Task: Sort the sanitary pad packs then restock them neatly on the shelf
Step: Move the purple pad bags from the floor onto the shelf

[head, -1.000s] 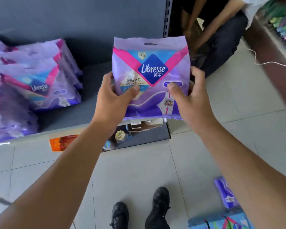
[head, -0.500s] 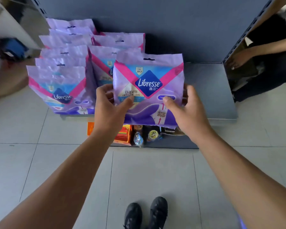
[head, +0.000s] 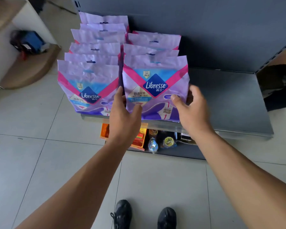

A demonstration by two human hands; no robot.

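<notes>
Your grey shelf (head: 229, 100) carries two rows of purple packs, and the front pack (head: 155, 86) of the right row stands upright at the shelf's lip. Your left hand (head: 124, 116) and right hand (head: 191, 113) pinch its lower corners between thumb and fingers. Let go carelessly and this soft pack could tip forward off the edge.

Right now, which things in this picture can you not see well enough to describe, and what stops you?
Head view only:
- Rear purple plastic pad packs: fronts hidden by the packs before them.
- Front purple Libresse pack: lower corners covered by the left hand and right hand.
- Small items under the grey metal shelf: shadowed, labels too small.
- Blue object, top left: blurred.
- Dark shape, right edge: cut off.
</notes>
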